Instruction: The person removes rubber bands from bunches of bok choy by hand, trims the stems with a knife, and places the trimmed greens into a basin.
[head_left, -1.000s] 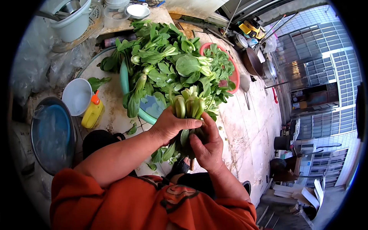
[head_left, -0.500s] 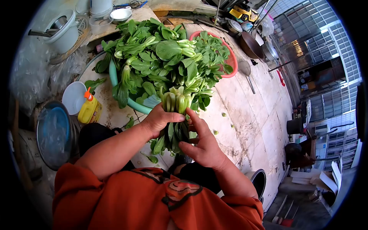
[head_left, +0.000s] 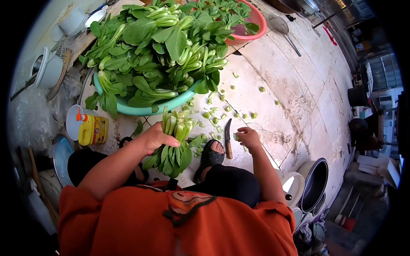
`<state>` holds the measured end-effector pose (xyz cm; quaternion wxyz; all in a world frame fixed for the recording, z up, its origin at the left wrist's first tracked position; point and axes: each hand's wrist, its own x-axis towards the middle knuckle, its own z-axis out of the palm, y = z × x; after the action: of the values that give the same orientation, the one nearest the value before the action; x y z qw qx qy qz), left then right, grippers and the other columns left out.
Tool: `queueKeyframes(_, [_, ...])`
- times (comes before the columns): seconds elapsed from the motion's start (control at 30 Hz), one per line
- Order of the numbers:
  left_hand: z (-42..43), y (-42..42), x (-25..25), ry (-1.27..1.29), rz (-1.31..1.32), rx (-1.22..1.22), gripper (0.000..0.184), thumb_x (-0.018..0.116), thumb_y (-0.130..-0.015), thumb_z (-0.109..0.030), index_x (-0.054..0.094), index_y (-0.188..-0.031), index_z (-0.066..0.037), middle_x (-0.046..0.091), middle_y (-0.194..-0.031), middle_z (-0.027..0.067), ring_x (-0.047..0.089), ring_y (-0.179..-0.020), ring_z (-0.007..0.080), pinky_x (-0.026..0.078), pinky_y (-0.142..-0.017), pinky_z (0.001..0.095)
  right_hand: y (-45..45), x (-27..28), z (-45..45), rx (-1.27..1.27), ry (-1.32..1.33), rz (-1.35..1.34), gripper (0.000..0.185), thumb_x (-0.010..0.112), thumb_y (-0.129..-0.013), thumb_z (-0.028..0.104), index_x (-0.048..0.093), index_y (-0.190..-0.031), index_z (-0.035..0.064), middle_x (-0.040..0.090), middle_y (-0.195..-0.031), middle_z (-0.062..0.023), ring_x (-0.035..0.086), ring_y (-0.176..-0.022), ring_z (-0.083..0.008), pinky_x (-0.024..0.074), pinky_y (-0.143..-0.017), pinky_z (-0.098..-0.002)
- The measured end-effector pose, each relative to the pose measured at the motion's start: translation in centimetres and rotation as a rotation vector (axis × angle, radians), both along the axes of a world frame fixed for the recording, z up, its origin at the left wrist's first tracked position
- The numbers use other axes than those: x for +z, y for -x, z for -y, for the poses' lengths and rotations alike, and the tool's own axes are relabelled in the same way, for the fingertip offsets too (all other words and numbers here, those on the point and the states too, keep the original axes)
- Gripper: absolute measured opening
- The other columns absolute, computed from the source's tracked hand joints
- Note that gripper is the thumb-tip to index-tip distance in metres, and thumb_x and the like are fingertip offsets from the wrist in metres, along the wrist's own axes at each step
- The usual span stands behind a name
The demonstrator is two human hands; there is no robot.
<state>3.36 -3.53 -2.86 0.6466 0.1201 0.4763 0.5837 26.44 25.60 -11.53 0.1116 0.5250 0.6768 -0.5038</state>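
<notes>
My left hand (head_left: 154, 140) is wrapped round a bunch of bok choy (head_left: 171, 161), with the pale stem ends up and the leaves hanging down. My right hand (head_left: 247, 138) is away from the bunch, low over the floor, with its fingers drawn together. A small greenish bit shows at its fingertips, too small to name. Just left of that hand lies a knife (head_left: 229, 147) with a curved dark blade and a wooden handle. In front, a green basin (head_left: 162, 106) is heaped with more bok choy (head_left: 141, 55).
A red basin (head_left: 256, 23) of leafy greens stands at the back, beside a strainer (head_left: 279, 26). Trimmed stem ends (head_left: 254, 115) litter the tiled floor. A yellow jug (head_left: 94, 130) and a white bucket (head_left: 73, 121) are at left, dark pots (head_left: 314, 183) at right.
My right hand has left the bok choy bunch and moved right, down beside the knife. My left hand keeps hold of the bunch, lower and further left. The view has shifted, showing the knife and trimmings.
</notes>
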Motion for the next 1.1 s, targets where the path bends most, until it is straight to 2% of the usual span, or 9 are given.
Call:
queueKeyframes(0.07, [-1.0, -0.3, -1.1, 0.068, 0.022, -0.056, 0.065, 0.073, -0.062, -0.007, 0.054, -0.124, -0.001, 0.063, -0.109, 0.0137, 0.064, -0.098, 0.0279, 0.049, -0.092, 0.0427, -3.8, -7.3, 0.3, 0.261, -0.237, 0.12, 0.037, 0.07, -0.077, 0.025, 0.067, -0.106, 0.0025, 0.07, -0.086, -0.0113, 0.067, -0.081, -0.018, 0.0535, -0.072, -0.0314])
queueKeyframes(0.13, [-2.0, -0.4, -2.3, 0.138, 0.043, -0.108, 0.066, 0.073, -0.062, -0.007, 0.054, -0.125, -0.001, 0.063, -0.11, 0.0139, 0.064, -0.099, 0.0271, 0.049, -0.093, 0.0416, -5.3, -9.3, 2.1, 0.28, -0.236, 0.247, 0.043, 0.07, -0.073, 0.032, 0.068, -0.106, 0.0048, 0.07, -0.095, -0.0169, 0.067, -0.092, -0.0313, 0.052, -0.085, -0.0376])
queueKeyframes(0.4, [-4.9, -0.4, -6.3, 0.328, -0.007, -0.316, 0.059, 0.08, -0.066, -0.003, 0.056, -0.119, -0.006, 0.063, -0.103, 0.0033, 0.059, -0.095, 0.0158, 0.048, -0.088, 0.033, -8.1, -15.5, 4.4, 0.3, -0.366, 0.233, 0.03, 0.069, -0.072, 0.019, 0.062, -0.095, 0.0004, 0.067, -0.093, -0.0198, 0.064, -0.09, -0.0355, 0.051, -0.082, -0.044])
queueKeyframes(0.57, [-6.6, -0.3, -7.0, 0.389, -0.068, -0.321, 0.056, 0.078, -0.066, -0.003, 0.057, -0.119, -0.006, 0.063, -0.104, 0.0038, 0.059, -0.095, 0.0162, 0.048, -0.088, 0.0321, -5.9, -13.4, 2.8, 0.206, 0.064, 0.379, 0.024, 0.062, -0.068, 0.007, 0.059, -0.091, -0.0001, 0.065, -0.081, -0.015, 0.065, -0.075, -0.0261, 0.0514, -0.067, -0.0372])
queueKeyframes(0.63, [-6.8, -0.3, -6.8, 0.404, -0.086, -0.314, 0.054, 0.076, -0.067, -0.001, 0.058, -0.119, -0.005, 0.063, -0.105, 0.0037, 0.06, -0.094, 0.0161, 0.048, -0.087, 0.0315, -5.5, -12.3, 2.9, -0.2, 0.428, -0.014, 0.017, 0.054, -0.067, 0.0, 0.056, -0.084, 0.0023, 0.059, -0.074, -0.0074, 0.057, -0.064, -0.0183, 0.0462, -0.057, -0.0326])
queueKeyframes(0.77, [-6.9, -0.4, -7.1, 0.424, -0.184, -0.279, 0.053, 0.079, -0.064, -0.005, 0.061, -0.113, -0.004, 0.065, -0.102, 0.007, 0.062, -0.093, 0.0183, 0.049, -0.087, 0.0318, -2.8, -8.4, 4.5, -0.161, 0.43, -0.438, 0.017, 0.048, -0.066, -0.003, 0.053, -0.081, 0.0052, 0.05, -0.071, -0.0023, 0.048, -0.062, -0.0151, 0.0409, -0.056, -0.03])
queueKeyframes(0.87, [-7.0, -0.5, -6.9, 0.439, -0.177, -0.273, 0.05, 0.078, -0.064, -0.006, 0.062, -0.112, -0.005, 0.066, -0.1, 0.0068, 0.062, -0.092, 0.0184, 0.049, -0.087, 0.0316, -0.9, -6.3, 5.4, 0.173, 0.42, -0.669, 0.02, 0.049, -0.067, -0.003, 0.055, -0.084, 0.0045, 0.051, -0.071, -0.0051, 0.046, -0.067, -0.0175, 0.0406, -0.065, -0.0275])
queueKeyframes(0.97, [-6.9, -0.6, -6.1, 0.496, -0.136, -0.292, 0.049, 0.078, -0.065, -0.006, 0.063, -0.112, -0.005, 0.066, -0.1, 0.0067, 0.062, -0.092, 0.018, 0.049, -0.087, 0.0317, 0.7, -2.5, 5.4, 0.504, 0.08, -0.784, 0.022, 0.049, -0.063, 0.002, 0.053, -0.084, 0.0044, 0.047, -0.071, -0.0087, 0.049, -0.065, -0.0236, 0.0415, -0.061, -0.0308])
queueKeyframes(1.1, [-6.5, -1.0, -6.9, 0.458, -0.093, -0.238, 0.047, 0.076, -0.066, -0.005, 0.064, -0.111, -0.004, 0.067, -0.101, 0.0069, 0.062, -0.091, 0.0172, 0.05, -0.084, 0.0314, 0.8, -3.3, 6.1, 0.536, -0.09, -0.854, 0.022, 0.052, -0.062, 0.005, 0.053, -0.084, 0.0051, 0.05, -0.072, -0.0113, 0.051, -0.067, -0.031, 0.0444, -0.062, -0.0353])
